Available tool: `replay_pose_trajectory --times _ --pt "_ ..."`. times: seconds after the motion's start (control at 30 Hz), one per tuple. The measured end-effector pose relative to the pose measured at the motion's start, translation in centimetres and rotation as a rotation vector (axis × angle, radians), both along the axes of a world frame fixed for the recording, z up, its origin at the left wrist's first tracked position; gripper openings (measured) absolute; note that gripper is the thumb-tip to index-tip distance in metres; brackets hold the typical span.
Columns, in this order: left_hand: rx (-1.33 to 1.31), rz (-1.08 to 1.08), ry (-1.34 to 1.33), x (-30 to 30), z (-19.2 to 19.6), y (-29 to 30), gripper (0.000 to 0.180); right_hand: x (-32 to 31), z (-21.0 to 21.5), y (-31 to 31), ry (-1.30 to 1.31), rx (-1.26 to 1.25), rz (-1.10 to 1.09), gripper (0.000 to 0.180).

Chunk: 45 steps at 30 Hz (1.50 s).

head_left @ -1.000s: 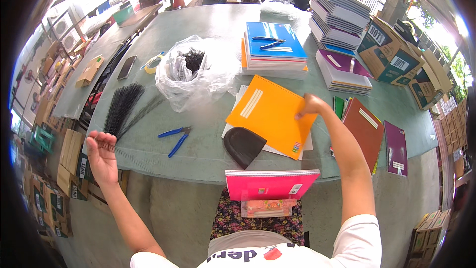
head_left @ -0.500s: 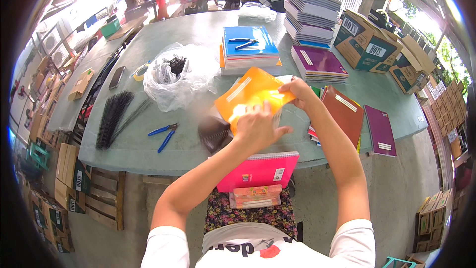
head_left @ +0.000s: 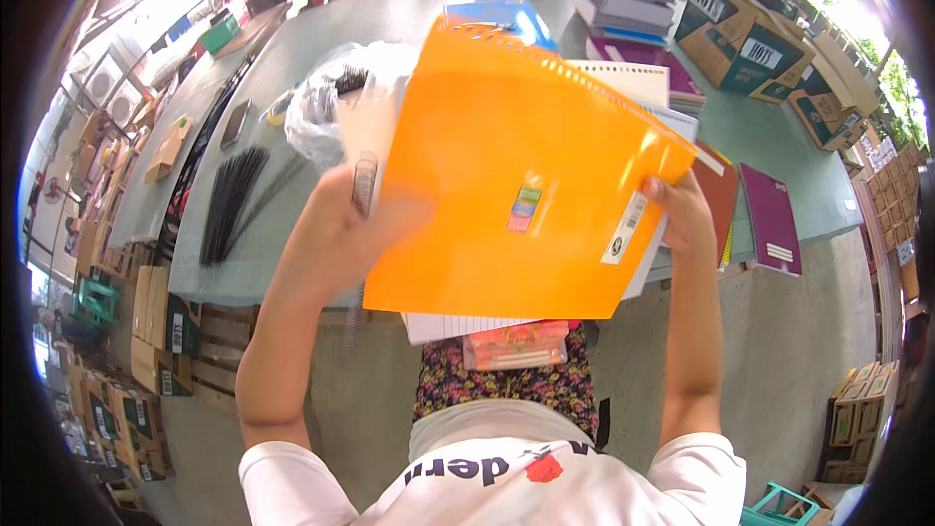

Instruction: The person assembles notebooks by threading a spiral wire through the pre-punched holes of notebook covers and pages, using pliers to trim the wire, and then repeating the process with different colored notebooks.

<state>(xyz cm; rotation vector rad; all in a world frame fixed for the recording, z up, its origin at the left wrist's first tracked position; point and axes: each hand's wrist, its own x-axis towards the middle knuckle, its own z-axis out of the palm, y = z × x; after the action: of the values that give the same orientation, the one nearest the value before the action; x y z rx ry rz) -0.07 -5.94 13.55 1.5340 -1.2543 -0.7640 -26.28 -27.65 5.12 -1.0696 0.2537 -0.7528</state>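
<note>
Between both hands' fingers (head_left: pixel 682 209), orange notebook (head_left: pixel 506 166)

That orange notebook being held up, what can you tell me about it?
The orange notebook is spiral-bound: a wire coil runs along its upper edge. Its cover looks like glossy plastic, with small coloured stickers near the middle and a white barcode label by the right edge. White pages show behind it. It is lifted off the table and tilted, the left hand gripping its left side and the right hand its right.
</note>
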Motion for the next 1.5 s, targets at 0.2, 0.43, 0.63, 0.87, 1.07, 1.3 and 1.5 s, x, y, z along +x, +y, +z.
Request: replay_pose_trajectory --times 0.2,0.43,0.63,0.87,1.07,1.3,1.5 --pt "-0.062 0.189 0.066 1.2 -12.3 3.8 0.033 -0.2 -3.9 5.5 0.365 -0.125 -0.157 0.036" --pt "0.294 0.375 -0.273 1.3 -16.9 5.6 0.058 -1.5 -10.2 6.3 0.551 -0.544 -0.445 0.07" --pt "0.234 0.368 -0.18 -1.6 -20.7 5.2 0.054 0.7 -14.7 11.0 0.51 -0.447 -0.778 0.076" --pt "0.051 0.396 0.038 -0.2 -19.4 4.2 0.041 0.6 -11.6 8.5 0.348 -0.115 -0.567 0.033" --pt "0.14 0.553 0.195 -0.2 -19.6 3.7 0.034 2.6 -11.8 8.4 0.349 -0.086 -0.788 0.012" --pt "0.094 0.601 0.593 0.1 -20.3 2.8 0.028 2.7 -11.7 8.4 0.432 0.017 -0.689 0.011" --pt "0.072 0.563 0.548 0.6 -20.2 1.1 0.032 3.9 -13.1 8.6 0.459 -0.136 -0.742 0.011"
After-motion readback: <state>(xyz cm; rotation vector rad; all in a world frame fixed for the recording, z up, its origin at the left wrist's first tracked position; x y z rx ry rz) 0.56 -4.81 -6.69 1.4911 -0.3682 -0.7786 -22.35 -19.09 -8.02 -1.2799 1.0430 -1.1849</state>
